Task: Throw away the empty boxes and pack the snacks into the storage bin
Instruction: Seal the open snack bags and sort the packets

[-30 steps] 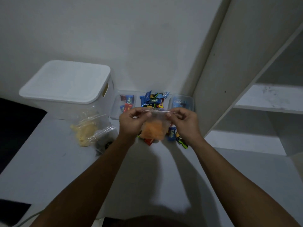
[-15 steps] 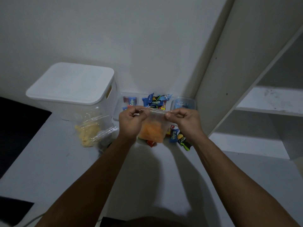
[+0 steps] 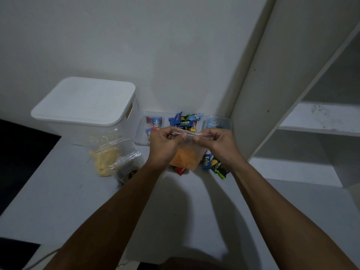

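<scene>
Both hands pinch top edge of clear zip bag (image 3: 185, 154) w/ orange snacks, frame centre.

Left hand (image 3: 165, 144) & right hand (image 3: 218, 145) each grip the bag's top strip between thumb & fingers; strip runs left-right, bag hangs below it, held above the surface (image 3: 58, 201). Orange contents sit in lower half. White storage bin (image 3: 85, 106), upper left, lid on, contents hidden. In front of it, 2nd clear bag (image 3: 109, 156) w/ pale yellow snacks lies on surface. Behind hands, clear trays (image 3: 142, 133) against wall hold blue & red wrapped snacks (image 3: 185, 121). Loose packets (image 3: 213, 164) lie on surface just right of the held bag. Shelf unit (image 3: 315, 117) at right.
</scene>
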